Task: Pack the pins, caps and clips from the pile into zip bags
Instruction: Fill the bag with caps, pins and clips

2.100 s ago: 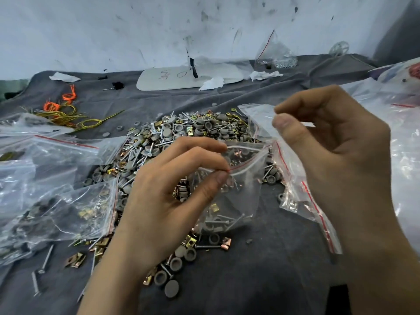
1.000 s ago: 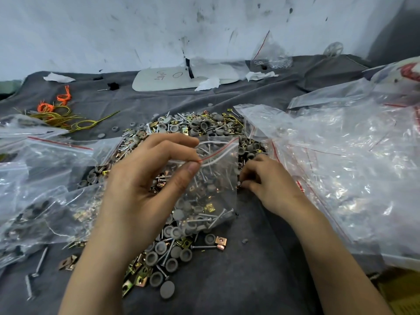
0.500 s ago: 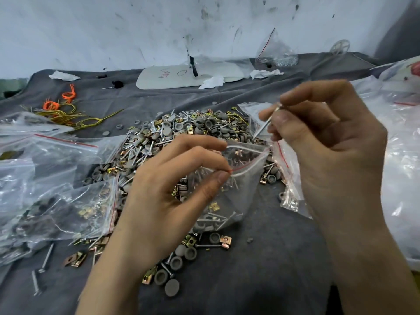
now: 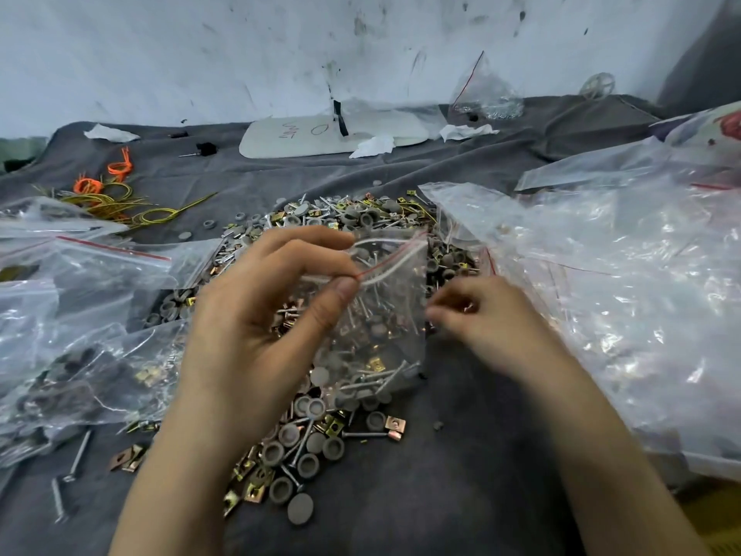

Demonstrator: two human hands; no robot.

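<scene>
While L hand (image 4: 248, 335) pinches the zip bag (image 4: 385, 315) by its red-striped rim, thumb vs fingers, bag hangs open over the pile (image 4: 312, 447) of pins, caps and clips on grey cloth (image 4: 461, 475), some pcs inside. R hand (image 4: 481, 315) low at pile's right edge, fingers curled, blurred; can't tell if gripping anything.

Right hand (image 4: 481, 319) blurred (grip unreadable); left hand (image 4: 248, 335) hides part of pile (image 4: 312, 447); zip bag (image 4: 385, 315) contents indistinct.
</scene>
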